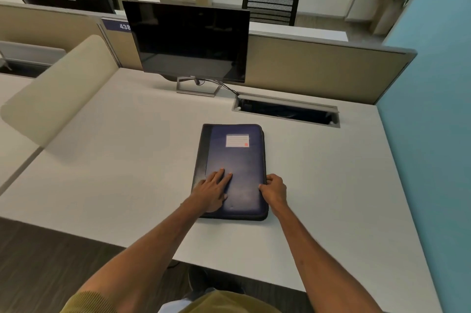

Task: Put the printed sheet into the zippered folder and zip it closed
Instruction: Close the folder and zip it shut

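Both hands were on the zippered folder [233,172], lying shut on the bench [127,159] before the monitor [188,41]. My left hand [211,191] pressed flat, grip open; my right hand [274,189] pinched the folder's right edge, probably the zipper pull. Sheet unseen, so zipping seemed underway; next, draw the pull along.

We can read the white number "438" on a dark blue tag [117,25] fixed to the desk partition [318,68], partly hidden behind the monitor [188,40]. The monitor's lower bezel carries a small "DELL" logo [191,76]. The white label [237,140] on the folder [237,172] shows ruled lines, but we cannot make out any writing there.
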The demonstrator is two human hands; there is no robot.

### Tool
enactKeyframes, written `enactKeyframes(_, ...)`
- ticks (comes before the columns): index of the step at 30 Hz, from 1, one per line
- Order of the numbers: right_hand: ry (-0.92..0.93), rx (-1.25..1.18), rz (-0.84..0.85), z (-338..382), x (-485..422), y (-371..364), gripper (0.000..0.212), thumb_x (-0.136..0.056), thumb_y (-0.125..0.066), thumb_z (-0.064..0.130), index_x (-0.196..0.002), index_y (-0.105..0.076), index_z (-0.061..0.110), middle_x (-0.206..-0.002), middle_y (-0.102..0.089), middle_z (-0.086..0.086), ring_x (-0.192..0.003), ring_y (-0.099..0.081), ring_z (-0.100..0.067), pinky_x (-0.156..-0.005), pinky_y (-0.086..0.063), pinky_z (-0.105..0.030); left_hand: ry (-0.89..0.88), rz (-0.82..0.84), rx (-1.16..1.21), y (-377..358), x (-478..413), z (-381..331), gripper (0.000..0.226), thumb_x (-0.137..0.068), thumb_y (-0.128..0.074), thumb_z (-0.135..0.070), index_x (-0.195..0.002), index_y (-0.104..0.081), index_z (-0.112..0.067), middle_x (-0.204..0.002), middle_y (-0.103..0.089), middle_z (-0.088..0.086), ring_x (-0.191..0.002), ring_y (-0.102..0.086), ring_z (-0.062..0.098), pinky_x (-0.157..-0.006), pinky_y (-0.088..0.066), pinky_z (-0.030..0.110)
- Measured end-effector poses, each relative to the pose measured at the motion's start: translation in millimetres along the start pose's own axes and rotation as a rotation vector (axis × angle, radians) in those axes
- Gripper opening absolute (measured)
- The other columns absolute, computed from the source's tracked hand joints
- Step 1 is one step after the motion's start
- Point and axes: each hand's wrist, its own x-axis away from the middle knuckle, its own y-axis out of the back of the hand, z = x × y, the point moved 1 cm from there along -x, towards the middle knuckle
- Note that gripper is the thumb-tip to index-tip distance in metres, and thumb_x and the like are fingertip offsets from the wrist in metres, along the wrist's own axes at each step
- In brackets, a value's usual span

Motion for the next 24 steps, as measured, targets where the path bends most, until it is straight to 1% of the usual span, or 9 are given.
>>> enactKeyframes(3, 0.075, 0.116, -0.074, -1.9, 4.7, -9.7, 0.030, -0.087, -0.071, 0.011, -0.116, -0.066, 0.008, -0.120, -0.066, -0.014, -0.098, -0.069, -0.034, -0.089, -0.061, -0.046, 0.000, -0.002, -0.011, -1.4, -0.2, -0.6, 0.079, -0.110, -0.043, -0.047, -0.171, 0.005, -0.028, -0.180, 0.005, 0.006, -0.166, 0.000, 0.030, -0.130, -0.020, 0.053)
enactKeyframes(7, 0.182, 0.232, -0.169, 5.6, 23.0, -21.1, 0.037, -0.089, -0.072, 0.004, -0.125, -0.062, 0.005, -0.129, -0.052, -0.013, -0.115, -0.059, -0.033, -0.090, -0.059, -0.044, -0.003, -0.003, -0.022, -3.4, -0.7, 2.3, 0.080, -0.110, -0.043, -0.047, -0.171, 0.005, -0.028, -0.180, 0.006, 0.005, -0.166, 0.002, 0.028, -0.132, -0.017, 0.051)
enactKeyframes(9, 0.230, 0.284, -0.150, 9.6, 28.8, -23.4, 0.045, -0.087, -0.073, 0.001, -0.130, -0.060, 0.006, -0.134, -0.050, -0.012, -0.124, -0.052, -0.030, -0.092, -0.058, -0.041, -0.011, -0.004, -0.021, -4.1, 1.7, 5.0, 0.080, -0.110, -0.044, -0.046, -0.171, 0.004, -0.028, -0.180, 0.006, 0.005, -0.166, 0.002, 0.029, -0.133, -0.015, 0.051)
enactKeyframes(11, 0.304, 0.361, -0.122, 12.1, 33.4, -23.9, 0.050, -0.085, -0.074, 0.002, -0.132, -0.059, 0.008, -0.139, -0.049, -0.011, -0.128, -0.050, -0.030, -0.097, -0.057, -0.041, 0.004, -0.017, 0.001, -5.0, 8.3, 8.7, 0.078, -0.110, -0.046, -0.043, -0.171, 0.000, -0.027, -0.180, 0.003, 0.005, -0.166, 0.000, 0.030, -0.133, -0.015, 0.051)
enactKeyframes(14, 0.461, 0.468, -0.100, 14.3, 40.7, -29.0, 0.048, -0.083, -0.076, 0.005, -0.129, -0.064, 0.012, -0.142, -0.050, -0.009, -0.128, -0.051, -0.030, -0.103, -0.053, -0.042, 0.077, -0.097, 0.087, -5.5, 23.7, 18.8, 0.072, -0.108, -0.049, -0.030, -0.171, -0.013, -0.023, -0.179, -0.009, 0.006, -0.165, -0.012, 0.031, -0.130, -0.026, 0.049)
enactKeyframes(17, 0.586, 0.445, -0.038, 14.8, 51.3, -42.2, 0.039, -0.083, -0.074, 0.006, -0.121, -0.068, 0.014, -0.133, -0.055, -0.007, -0.120, -0.054, -0.029, -0.095, -0.056, -0.042, 0.152, -0.162, 0.211, -6.7, 44.7, 30.6, 0.074, -0.100, -0.051, -0.008, -0.168, -0.026, -0.017, -0.176, -0.021, 0.006, -0.159, -0.028, 0.032, -0.124, -0.037, 0.047)
enactKeyframes(19, 0.658, 0.454, 0.018, 12.4, 60.0, -56.0, 0.036, -0.085, -0.074, 0.009, -0.120, -0.068, 0.014, -0.130, -0.057, -0.007, -0.116, -0.056, -0.028, -0.094, -0.057, -0.041, 0.192, -0.193, 0.274, -10.0, 60.3, 38.5, 0.078, -0.094, -0.055, 0.000, -0.166, -0.033, -0.019, -0.173, -0.029, 0.004, -0.153, -0.039, 0.031, -0.118, -0.045, 0.048)
enactKeyframes(21, 0.700, 0.452, 0.067, 9.4, 69.4, -71.1, 0.035, -0.088, -0.074, 0.011, -0.122, -0.069, 0.014, -0.131, -0.056, -0.006, -0.116, -0.058, -0.026, -0.095, -0.057, -0.038, 0.234, -0.239, 0.339, -16.3, 75.4, 47.2, 0.077, -0.089, -0.059, 0.004, -0.159, -0.043, -0.022, -0.165, -0.044, 0.004, -0.139, -0.055, 0.034, -0.107, -0.052, 0.048)
enactKeyframes(24, 0.728, 0.446, 0.075, 8.1, 87.4, -89.2, 0.030, -0.092, -0.076, 0.016, -0.121, -0.069, 0.017, -0.128, -0.059, -0.003, -0.114, -0.058, -0.021, -0.098, -0.057, -0.038, 0.268, -0.288, 0.428, -29.4, 96.8, 59.3, 0.066, -0.085, -0.058, 0.006, -0.141, -0.057, -0.030, -0.138, -0.068, 0.001, -0.113, -0.070, 0.031, -0.092, -0.057, 0.044)
